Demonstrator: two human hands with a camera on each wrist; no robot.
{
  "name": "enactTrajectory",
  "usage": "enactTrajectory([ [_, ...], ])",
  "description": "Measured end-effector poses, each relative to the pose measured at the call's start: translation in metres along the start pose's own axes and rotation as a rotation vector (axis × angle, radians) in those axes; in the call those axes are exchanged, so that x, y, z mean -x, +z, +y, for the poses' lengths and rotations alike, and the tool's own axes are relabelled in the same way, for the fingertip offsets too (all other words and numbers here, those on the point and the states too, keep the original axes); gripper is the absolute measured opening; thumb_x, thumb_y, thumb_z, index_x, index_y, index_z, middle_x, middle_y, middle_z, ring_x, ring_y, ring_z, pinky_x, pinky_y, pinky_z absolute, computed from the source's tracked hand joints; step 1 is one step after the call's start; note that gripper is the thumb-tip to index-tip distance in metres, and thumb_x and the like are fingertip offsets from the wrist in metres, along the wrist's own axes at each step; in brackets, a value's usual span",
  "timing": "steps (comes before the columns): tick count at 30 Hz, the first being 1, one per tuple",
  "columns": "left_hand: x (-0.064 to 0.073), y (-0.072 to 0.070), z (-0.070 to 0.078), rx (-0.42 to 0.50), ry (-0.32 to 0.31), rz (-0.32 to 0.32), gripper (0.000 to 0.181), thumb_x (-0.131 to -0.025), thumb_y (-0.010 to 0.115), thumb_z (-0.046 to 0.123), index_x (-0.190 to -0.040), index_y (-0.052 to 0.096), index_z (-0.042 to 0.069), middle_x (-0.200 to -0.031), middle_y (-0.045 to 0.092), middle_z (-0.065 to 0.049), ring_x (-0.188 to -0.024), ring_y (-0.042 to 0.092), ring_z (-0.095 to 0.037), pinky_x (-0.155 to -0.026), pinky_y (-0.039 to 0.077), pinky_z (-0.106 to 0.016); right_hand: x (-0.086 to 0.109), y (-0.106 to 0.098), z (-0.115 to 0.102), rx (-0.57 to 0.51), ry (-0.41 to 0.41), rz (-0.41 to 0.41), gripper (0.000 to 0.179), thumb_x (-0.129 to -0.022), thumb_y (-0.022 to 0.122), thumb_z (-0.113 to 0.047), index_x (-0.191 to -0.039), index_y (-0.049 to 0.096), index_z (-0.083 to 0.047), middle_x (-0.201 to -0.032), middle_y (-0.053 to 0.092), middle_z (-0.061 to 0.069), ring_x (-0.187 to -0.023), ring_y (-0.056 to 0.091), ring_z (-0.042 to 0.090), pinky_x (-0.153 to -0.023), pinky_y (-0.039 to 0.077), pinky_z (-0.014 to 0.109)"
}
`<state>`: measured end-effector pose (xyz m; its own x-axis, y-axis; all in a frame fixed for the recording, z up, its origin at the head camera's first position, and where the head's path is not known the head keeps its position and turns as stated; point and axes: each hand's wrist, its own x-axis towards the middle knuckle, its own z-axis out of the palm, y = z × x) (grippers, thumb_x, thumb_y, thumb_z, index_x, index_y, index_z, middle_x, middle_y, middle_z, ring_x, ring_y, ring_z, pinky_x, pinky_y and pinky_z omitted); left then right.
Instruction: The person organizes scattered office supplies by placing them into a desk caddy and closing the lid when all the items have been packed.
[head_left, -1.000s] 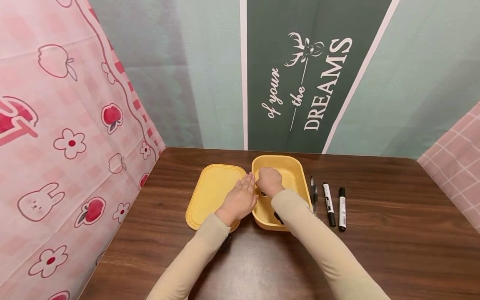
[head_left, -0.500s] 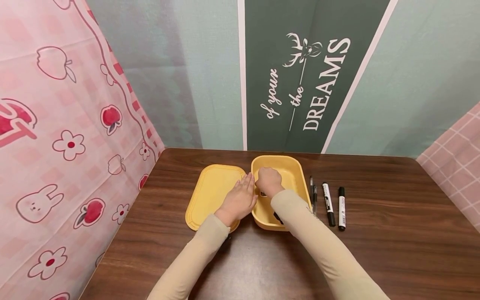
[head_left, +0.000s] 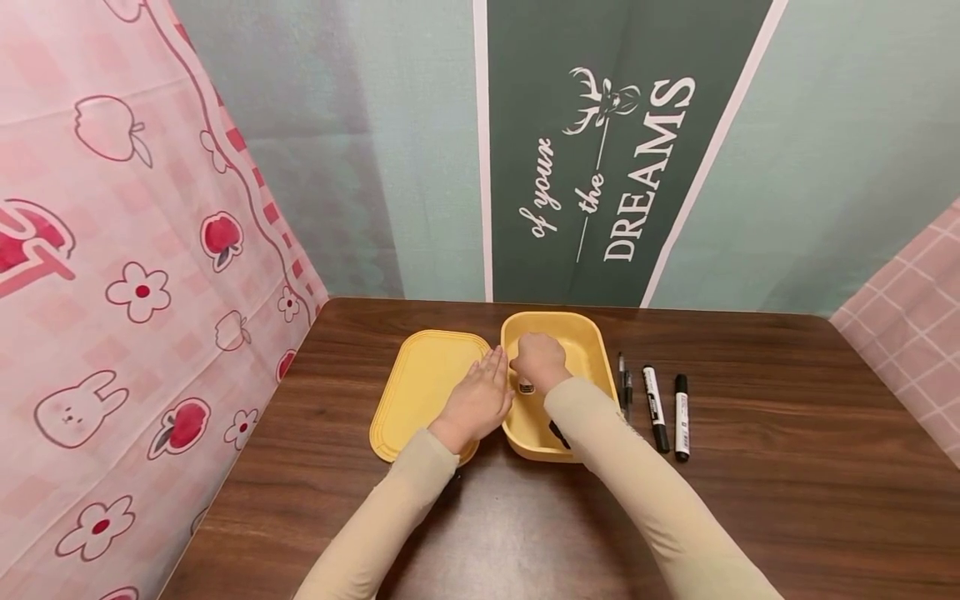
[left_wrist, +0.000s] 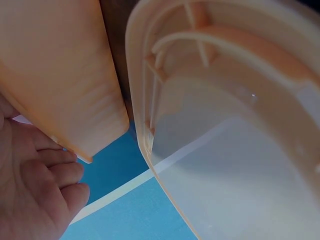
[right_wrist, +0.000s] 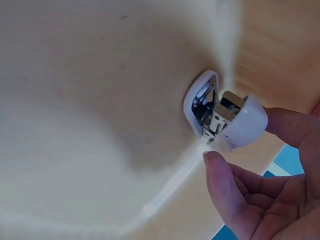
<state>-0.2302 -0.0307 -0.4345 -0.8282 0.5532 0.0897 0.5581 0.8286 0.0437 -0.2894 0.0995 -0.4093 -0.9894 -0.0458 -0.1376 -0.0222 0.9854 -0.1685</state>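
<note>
My right hand reaches into the yellow box near its left wall. In the right wrist view its thumb and a finger hold what looks like a small white stapler, spread at its hinge with metal parts showing inside. Only the stapler's near end shows in the head view. Outside the same wall, my left hand has its fingers extended against the box, partly over the yellow lid. A black item in the box is mostly hidden by the right sleeve.
To the box's right lie two thin pens and two white markers with black caps, a left one and a right one. Something small and dark peeks out under the left sleeve. Curtains stand behind the brown table.
Both hands keep their places at the box. The head view has shifted very slightly; the lid, pens and markers stay put.
</note>
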Motion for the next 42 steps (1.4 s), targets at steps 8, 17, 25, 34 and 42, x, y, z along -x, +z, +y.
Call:
enactTrajectory([
  [8, 0.001, 0.001, 0.001, -0.003, 0.007, 0.003, 0.058, -0.101, 0.038, 0.027, -0.144, 0.026, -0.009, -0.151, 0.025, -0.021, -0.139, 0.026, -0.030, -0.112, 0.025, -0.040, 0.002, -0.006, 0.002, -0.033, -0.002, 0.033, 0.024, -0.085, 0.069, -0.026, -0.089, 0.068, -0.002, -0.090, 0.068, 0.015, -0.082, 0.065, 0.028, -0.062, 0.055, 0.039],
  [17, 0.001, 0.001, 0.001, 0.000, -0.001, -0.020, 0.059, -0.101, 0.037, 0.029, -0.145, 0.024, -0.008, -0.152, 0.022, -0.021, -0.140, 0.023, -0.030, -0.113, 0.023, -0.039, 0.006, -0.016, 0.008, -0.032, -0.003, 0.045, 0.023, -0.085, 0.068, -0.027, -0.087, 0.067, -0.003, -0.080, 0.064, 0.011, -0.073, 0.063, 0.025, -0.060, 0.053, 0.038],
  [25, 0.001, 0.001, 0.002, -0.018, -0.004, -0.037, 0.060, -0.101, 0.036, 0.030, -0.146, 0.023, -0.008, -0.152, 0.022, -0.021, -0.140, 0.022, -0.029, -0.113, 0.022, -0.039, 0.006, -0.025, 0.017, -0.025, -0.037, 0.086, 0.022, -0.084, 0.067, -0.024, -0.078, 0.065, -0.004, -0.071, 0.060, 0.009, -0.063, 0.057, 0.022, -0.054, 0.051, 0.037],
  [34, 0.001, 0.003, 0.001, -0.005, -0.006, -0.029, 0.060, -0.101, 0.036, 0.030, -0.145, 0.023, -0.008, -0.152, 0.021, -0.021, -0.141, 0.022, -0.029, -0.113, 0.022, -0.040, 0.009, -0.042, 0.030, -0.081, -0.048, 0.137, 0.020, -0.082, 0.064, -0.018, -0.070, 0.060, -0.003, -0.064, 0.055, 0.008, -0.054, 0.052, 0.020, -0.048, 0.044, 0.032],
  [42, 0.000, 0.002, 0.000, -0.011, -0.001, -0.034, 0.060, -0.102, 0.035, 0.030, -0.145, 0.022, -0.009, -0.152, 0.020, -0.022, -0.140, 0.022, -0.030, -0.112, 0.023, -0.041, 0.009, -0.055, 0.046, -0.083, 0.009, 0.128, 0.030, -0.084, 0.062, -0.019, -0.059, 0.050, -0.009, -0.059, 0.049, 0.006, -0.054, 0.049, 0.021, -0.043, 0.041, 0.032],
])
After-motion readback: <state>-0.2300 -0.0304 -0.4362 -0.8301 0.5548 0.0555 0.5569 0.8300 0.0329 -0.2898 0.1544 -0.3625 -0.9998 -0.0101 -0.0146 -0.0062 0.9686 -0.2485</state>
